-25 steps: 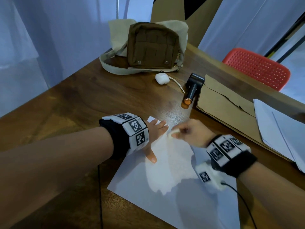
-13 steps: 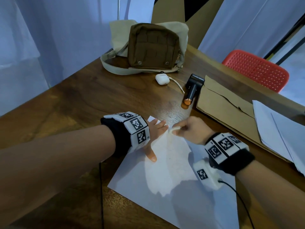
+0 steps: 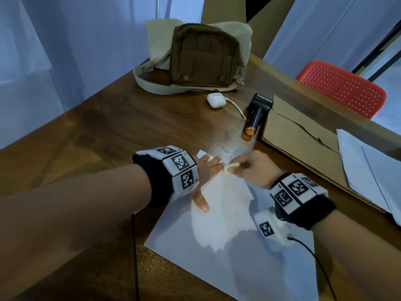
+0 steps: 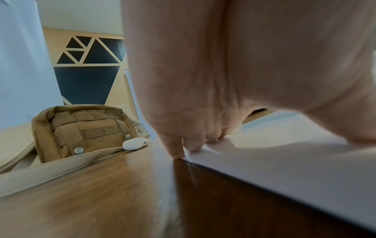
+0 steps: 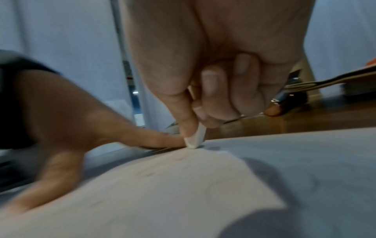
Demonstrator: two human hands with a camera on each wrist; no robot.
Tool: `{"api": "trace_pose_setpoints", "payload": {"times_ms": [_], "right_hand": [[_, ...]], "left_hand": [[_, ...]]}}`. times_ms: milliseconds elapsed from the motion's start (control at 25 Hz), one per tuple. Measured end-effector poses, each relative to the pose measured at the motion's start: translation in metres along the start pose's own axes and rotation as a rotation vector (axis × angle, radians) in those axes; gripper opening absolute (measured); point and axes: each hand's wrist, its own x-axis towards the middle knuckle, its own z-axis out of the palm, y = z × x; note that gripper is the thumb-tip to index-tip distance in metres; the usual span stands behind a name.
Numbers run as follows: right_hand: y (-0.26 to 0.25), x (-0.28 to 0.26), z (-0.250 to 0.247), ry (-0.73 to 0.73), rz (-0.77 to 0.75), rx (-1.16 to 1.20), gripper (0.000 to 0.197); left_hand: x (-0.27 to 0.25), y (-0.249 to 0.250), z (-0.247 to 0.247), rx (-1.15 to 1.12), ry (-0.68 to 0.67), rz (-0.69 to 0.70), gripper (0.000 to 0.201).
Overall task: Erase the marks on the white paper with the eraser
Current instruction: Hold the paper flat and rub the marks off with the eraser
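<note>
Erasing is under way, not finished as far as I can judge: the white paper (image 3: 227,246) lies flat on the wooden surface (image 3: 91,135), and faint grey marks (image 5: 150,173) show on the sheet just in front of the eraser in the right wrist view, so some rubbing looks left. The pictures are blurred and the marks too faint to say how much is already clean. The right hand (image 3: 253,168) has its fingers curled, thumb and forefinger pinching a small white eraser (image 5: 195,138), whose lower end touches the paper near the far edge. The left hand (image 3: 206,168) is spread flat, fingers straight, pressing down on the far left corner of the sheet; its fingertips (image 4: 177,153) sit right at the paper's edge, and its forefinger lies just beside the eraser tip. It holds nothing, only pins the sheet. Further back on the surface, well apart from the work, sit a brown bag (image 3: 204,55), a white earbud case (image 3: 216,100) and a dark torch-like tool (image 3: 256,114).
</note>
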Motion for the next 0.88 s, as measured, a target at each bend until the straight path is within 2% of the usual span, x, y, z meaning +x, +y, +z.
{"api": "trace_pose_setpoints", "payload": {"times_ms": [80,200,280,320,400,480,520,600,680,880], "right_hand": [[-0.005,-0.014,0.007,0.019,-0.059,-0.033,0.019],[-0.010,-0.049,0.018,-0.167,-0.185,-0.011,0.019],[-0.011,-0.048,0.013,-0.230,-0.187,-0.005,0.020],[-0.011,-0.038,0.007,-0.200,-0.150,-0.027,0.021],[-0.009,-0.013,0.001,-0.048,-0.059,-0.087,0.021],[-0.012,-0.005,0.007,0.067,-0.047,-0.134,0.024],[-0.014,-0.011,0.013,0.059,-0.082,-0.122,0.024],[-0.020,-0.038,0.029,-0.049,-0.191,-0.043,0.021],[-0.021,-0.052,0.027,-0.130,-0.214,0.026,0.019],[-0.009,-0.015,0.010,0.076,-0.056,-0.038,0.021]], "left_hand": [[0.001,-0.001,0.001,-0.017,0.002,-0.005,0.117],[0.003,-0.003,0.003,-0.052,-0.001,-0.007,0.119],[0.004,-0.003,0.003,-0.055,-0.014,-0.005,0.119],[0.003,-0.003,0.003,-0.050,-0.021,-0.009,0.119],[0.002,-0.003,0.001,-0.042,-0.023,-0.007,0.117],[0.001,-0.002,-0.001,-0.044,-0.018,0.000,0.117],[0.001,-0.002,-0.002,-0.045,-0.021,-0.004,0.117],[0.003,-0.004,0.001,-0.053,-0.034,-0.010,0.118],[0.005,-0.004,0.003,-0.056,-0.046,-0.007,0.119],[0.004,-0.003,0.001,-0.032,-0.001,0.021,0.117]]}}
